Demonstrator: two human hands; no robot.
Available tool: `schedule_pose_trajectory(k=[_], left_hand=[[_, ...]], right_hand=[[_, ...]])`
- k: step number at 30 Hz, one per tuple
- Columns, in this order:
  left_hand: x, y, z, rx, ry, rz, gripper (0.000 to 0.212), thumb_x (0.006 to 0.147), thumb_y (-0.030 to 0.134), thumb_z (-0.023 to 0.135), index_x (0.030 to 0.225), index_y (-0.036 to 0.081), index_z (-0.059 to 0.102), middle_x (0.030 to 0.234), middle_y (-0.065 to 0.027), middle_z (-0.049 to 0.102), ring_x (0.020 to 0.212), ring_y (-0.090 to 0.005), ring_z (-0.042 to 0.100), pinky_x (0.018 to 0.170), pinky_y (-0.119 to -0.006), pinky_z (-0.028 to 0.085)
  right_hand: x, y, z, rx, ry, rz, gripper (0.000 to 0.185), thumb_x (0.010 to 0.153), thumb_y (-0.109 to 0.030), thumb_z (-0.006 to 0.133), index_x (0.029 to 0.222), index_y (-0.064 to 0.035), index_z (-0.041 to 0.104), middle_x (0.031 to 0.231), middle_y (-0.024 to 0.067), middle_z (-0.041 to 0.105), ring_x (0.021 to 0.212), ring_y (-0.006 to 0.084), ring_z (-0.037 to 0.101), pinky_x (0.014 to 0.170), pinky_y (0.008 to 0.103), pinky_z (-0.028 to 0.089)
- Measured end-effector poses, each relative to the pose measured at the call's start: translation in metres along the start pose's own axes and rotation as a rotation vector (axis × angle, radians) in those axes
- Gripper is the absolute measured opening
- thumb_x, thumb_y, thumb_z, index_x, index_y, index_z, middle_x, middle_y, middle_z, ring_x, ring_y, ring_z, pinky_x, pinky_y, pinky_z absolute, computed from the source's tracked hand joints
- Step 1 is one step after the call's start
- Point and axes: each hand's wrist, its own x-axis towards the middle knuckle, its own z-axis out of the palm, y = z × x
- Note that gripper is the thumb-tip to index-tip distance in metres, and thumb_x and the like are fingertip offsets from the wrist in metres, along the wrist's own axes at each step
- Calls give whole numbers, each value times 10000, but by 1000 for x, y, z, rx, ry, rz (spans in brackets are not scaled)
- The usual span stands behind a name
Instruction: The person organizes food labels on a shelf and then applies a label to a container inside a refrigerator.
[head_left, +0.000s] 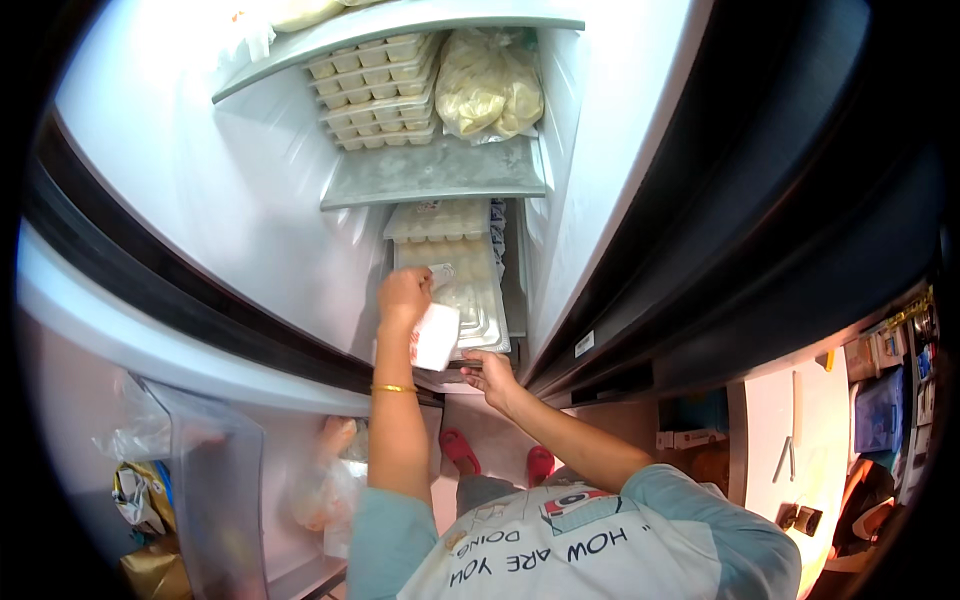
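My left hand (406, 295), with a gold bracelet at the wrist, is curled into a fist over clear-lidded plastic trays of pale, rounded food (450, 255) low in an open freezer. A white packet with red print (439, 339) sits by that wrist, overlapping the tray's front left corner. Whether the fist grips the packet or the lid is hidden. At the front right, my right hand (491, 377) has its fingers around the drawer's front edge (454, 365), just below the tray's near rim.
On the shelf (442, 169) above are stacked compartment trays (379, 97) and a bag of pale yellowish food (489, 86). The freezer's right wall (562, 202) rises close by. An open door compartment (217, 480) stands at lower left, near plastic bags (319, 495). A white cabinet (784, 442) is at right.
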Motion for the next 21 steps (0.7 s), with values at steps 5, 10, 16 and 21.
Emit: schedule_pose_trajectory(k=[5, 10, 16, 21], left_hand=[[28, 4, -20, 93, -35, 90, 117, 695, 91, 614, 765, 121, 702, 774, -118, 662, 748, -302, 639, 650, -396, 499], [42, 0, -20, 143, 46, 142, 88, 691, 113, 648, 765, 104, 694, 794, -106, 664, 765, -299, 624, 659, -394, 488], [71, 8, -69, 70, 216, 286, 97, 730, 164, 652, 807, 114, 684, 803, -101, 661, 761, -301, 625, 653, -396, 486], [39, 21, -53, 139, 293, 299, 79, 744, 162, 632, 738, 90, 663, 743, -120, 645, 669, -334, 621, 578, -435, 490]], right_hand=[[-4, -3, 2, -2, -12, 5, 173, 735, -109, 665, 887, -40, 620, 840, 32, 609, 602, 109, 563, 474, 223, 425], [-5, -2, 3, -8, 2, -11, 188, 734, -114, 666, 897, -37, 613, 841, 36, 603, 603, 113, 561, 470, 224, 424], [-3, 4, 3, 2, 7, -18, 197, 734, -111, 660, 908, -32, 611, 835, 41, 603, 604, 120, 562, 472, 226, 428], [-4, -2, 4, -10, 15, 2, 202, 735, -117, 659, 915, -39, 613, 831, 36, 608, 610, 120, 562, 486, 226, 427]])
